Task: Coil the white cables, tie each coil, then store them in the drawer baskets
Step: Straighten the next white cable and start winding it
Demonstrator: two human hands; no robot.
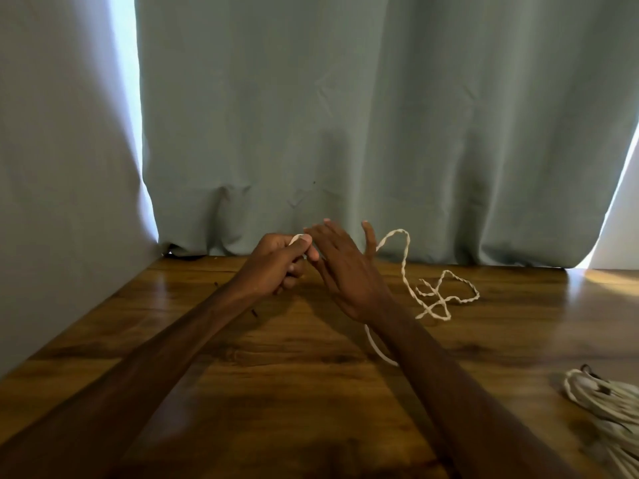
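Bundle of cables (608,406) lies at the worktop's (242,392) near right edge. Mid-right, the loose white cable (446,295) sprawls, probably light, limp and tangle-prone. Toward the far edge, the left hand (276,262) pinches its end, a sensible hold; the right hand (349,274) is spread beside it.

We see dim room, backlit — daylight leaks through gaps either side of curtain (345,115), blown out white-blue. We note warm sun patch at far right of tabletop (242,392), soft sheen on wood at left, broad soft shadows under both forearms (166,344). Focus soft overall: right hand (345,271) slightly smeared, cable bundle (608,406) in lower right corner blurred, white cable (403,271) crisp enough to show twist. Wide-angle bend — curtain edges bow near frame sides.
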